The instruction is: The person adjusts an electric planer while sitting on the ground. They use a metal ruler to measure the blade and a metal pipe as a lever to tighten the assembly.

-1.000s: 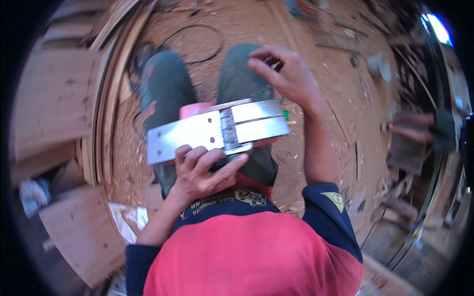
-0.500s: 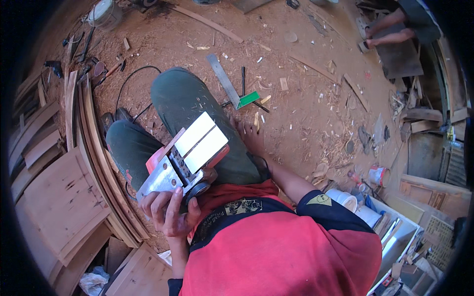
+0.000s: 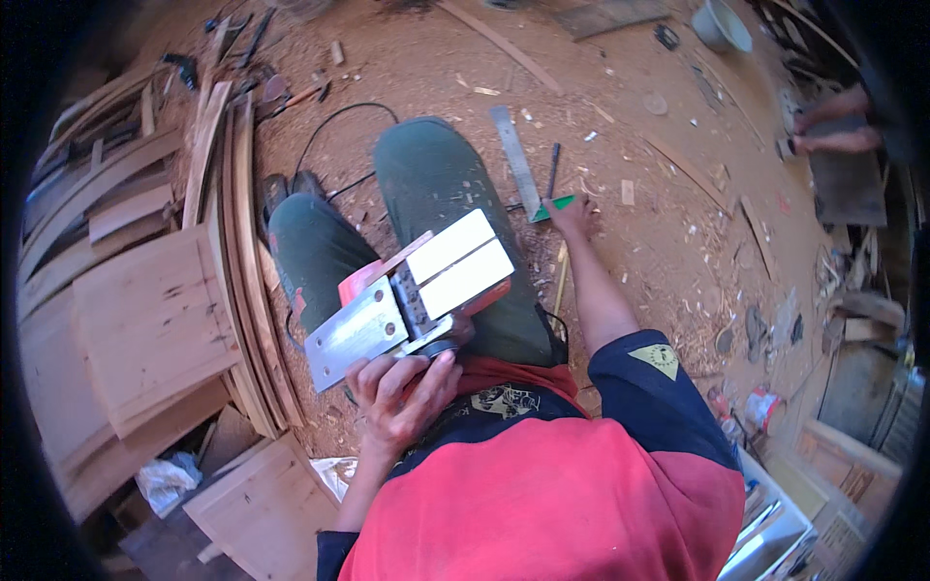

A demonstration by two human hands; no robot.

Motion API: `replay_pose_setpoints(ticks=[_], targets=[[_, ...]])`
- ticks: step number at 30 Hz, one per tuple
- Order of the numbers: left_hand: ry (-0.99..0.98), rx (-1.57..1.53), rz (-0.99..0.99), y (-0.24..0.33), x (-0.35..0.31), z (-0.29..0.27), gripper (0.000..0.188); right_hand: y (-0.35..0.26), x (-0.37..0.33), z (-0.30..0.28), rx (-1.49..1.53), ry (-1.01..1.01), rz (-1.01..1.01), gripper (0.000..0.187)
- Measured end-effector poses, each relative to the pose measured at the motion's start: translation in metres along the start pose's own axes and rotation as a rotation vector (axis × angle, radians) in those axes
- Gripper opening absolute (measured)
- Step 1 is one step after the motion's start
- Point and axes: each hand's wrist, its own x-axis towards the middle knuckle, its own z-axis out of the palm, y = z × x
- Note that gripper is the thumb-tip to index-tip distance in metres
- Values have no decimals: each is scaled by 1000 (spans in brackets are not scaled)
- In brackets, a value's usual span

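An electric planer [image 3: 354,334] lies upside down across my lap, its flat metal sole facing up and its red body showing at the sides. My left hand [image 3: 405,392] is closed around it near the round black knob [image 3: 438,349]. On the floor beyond my knee is a try square with a grey steel blade [image 3: 513,155] and a green handle [image 3: 554,208]. My right arm stretches out to it, and my right hand [image 3: 574,215] has its fingers closed on the green handle. A thin black rod-like tool [image 3: 553,169] stands out beside the square, its lower part hidden.
Wood shavings and offcuts litter the floor. Long boards [image 3: 252,261] and wide panels [image 3: 155,329] are stacked at my left. A black cable [image 3: 315,136] loops past my knees. At the far right another person's legs [image 3: 838,121] show. A white box [image 3: 775,523] of items stands at lower right.
My right hand has moved from beside my leg out to the try square and taken its green handle. My left hand stays on the planer. The whole view has shifted.
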Motion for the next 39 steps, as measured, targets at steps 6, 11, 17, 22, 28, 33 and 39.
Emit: replay_pose_setpoints(ticks=[6,11,17,22,28,33,39], targets=[[-20,27,-39,-1,-4,1,46,-4,13,4,-26,-173,-19,114],[65,-2,-46,0,-1,9,42,33,49,27,467,16,-154,66],[152,28,-106,2,-4,9,53,-23,-15,-87,792,339,-504,27],[221,12,-111,2,-2,16,54,-59,-61,-216,1185,516,-762,32],[240,28,-140,4,1,17,49,-118,-143,-292,1397,329,-1144,36],[240,56,-171,6,-1,14,46,-146,-187,-294,1331,-136,-1249,33],[213,89,-65,5,-4,7,45,-173,-204,-275,1361,-709,-1198,24]])
